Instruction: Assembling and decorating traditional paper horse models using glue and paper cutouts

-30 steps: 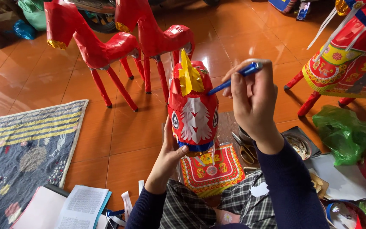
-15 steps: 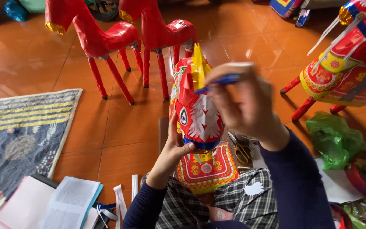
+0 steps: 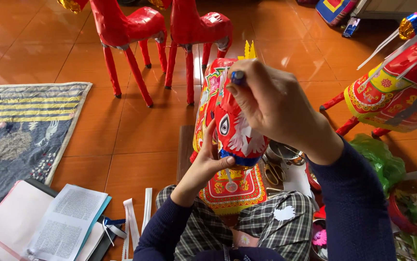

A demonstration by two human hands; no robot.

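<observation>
Paper horse head (image 3: 232, 125), red with a painted eye and white mane, sits right in front of me over my lap, and it already looks mostly dressed up. My right hand (image 3: 273, 104) is curled tight around a blue pen (image 3: 238, 77) and holds its tip at the top of the head, beside the yellow ears (image 3: 250, 50). My left hand (image 3: 207, 162) is open and cups the head from below, thumb on the blue band at its neck. Under it hangs a red and gold patterned bib (image 3: 232, 191), so I think that part is done. The top of the head seems to be the bit I am working on now.

White paper strips (image 3: 133, 220) and an open book (image 3: 49, 224) lie on the orange floor (image 3: 136, 140) by my knee. Scissors (image 3: 275, 171) lie just past the head. Further off stand two plain red horse bodies (image 3: 126, 29) with no patterns yet, so those look left to do. One fully decorated horse (image 3: 397, 92) stands at my right.
</observation>
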